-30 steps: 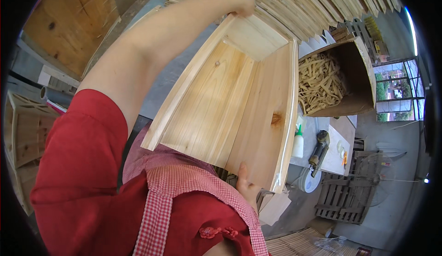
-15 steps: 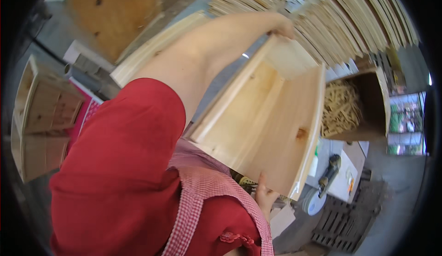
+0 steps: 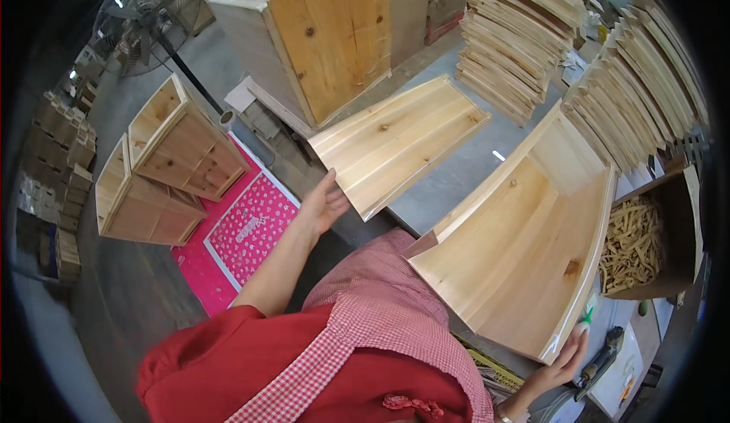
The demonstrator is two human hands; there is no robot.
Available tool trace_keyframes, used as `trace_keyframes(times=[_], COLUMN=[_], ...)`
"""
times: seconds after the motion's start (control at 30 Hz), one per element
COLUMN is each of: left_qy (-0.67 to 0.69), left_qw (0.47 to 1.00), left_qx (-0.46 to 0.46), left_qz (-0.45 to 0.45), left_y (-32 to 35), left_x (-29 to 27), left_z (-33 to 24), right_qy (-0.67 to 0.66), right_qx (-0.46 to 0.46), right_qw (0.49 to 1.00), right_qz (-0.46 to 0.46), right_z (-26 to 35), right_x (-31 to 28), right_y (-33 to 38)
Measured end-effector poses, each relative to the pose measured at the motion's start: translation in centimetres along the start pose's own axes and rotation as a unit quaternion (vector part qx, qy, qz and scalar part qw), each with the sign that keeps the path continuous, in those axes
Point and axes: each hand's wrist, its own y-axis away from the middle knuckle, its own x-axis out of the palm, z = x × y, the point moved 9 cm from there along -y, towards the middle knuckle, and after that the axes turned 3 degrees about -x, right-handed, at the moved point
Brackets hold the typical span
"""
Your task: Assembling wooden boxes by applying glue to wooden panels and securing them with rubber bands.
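Observation:
A three-sided wooden piece [image 3: 506,248], hollow side up, rests at an angle on the workbench in front of me at the right. My right hand [image 3: 561,366] is by its lower right corner, fingers stretched; whether it presses on the wood cannot be made out. Just past those fingertips is a white bottle with a green tip [image 3: 586,318]. A second grooved wooden panel [image 3: 399,138] lies to the left, its near end jutting past the bench edge. Beside that end is my left hand [image 3: 325,204], with fingers apart and nothing in it.
Tall stacks of wooden panels [image 3: 517,35] stand at the back right. At the right, a cardboard box [image 3: 688,225] holds wood strips. Two wooden bins [image 3: 186,145] stand on a pink mat [image 3: 255,229] at the left, near a fan [image 3: 148,24]. A wooden cabinet [image 3: 331,39] is behind.
My left hand has let go of the three-sided piece's far end and come back to the other panel. The piece now rests on the bench. My view has swung left.

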Motion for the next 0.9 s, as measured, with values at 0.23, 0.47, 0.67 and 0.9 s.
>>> trace_keyframes(times=[0.23,0.47,0.67,0.9], left_qy=[0.198,0.036,-0.296,-0.294], left_qw=[0.948,0.879,0.492,0.211], left_qx=[0.096,0.393,0.773,0.887], left_qz=[0.229,0.267,0.270,0.285], left_y=[3.0,19.8,37.1,45.6], left_x=[7.1,7.1,12.2,16.9], left_z=[-3.2,-13.2,-16.5,-10.0], right_qy=[0.002,0.107,0.184,0.527], right_qx=[-0.149,-0.292,-0.539,-0.509], right_qw=[0.989,0.950,0.819,0.655], right_qz=[0.008,0.002,0.072,0.185], right_z=[10.5,19.7,32.9,35.3], right_x=[1.7,1.1,3.9,13.3], right_y=[-3.3,1.1,7.6,3.3])
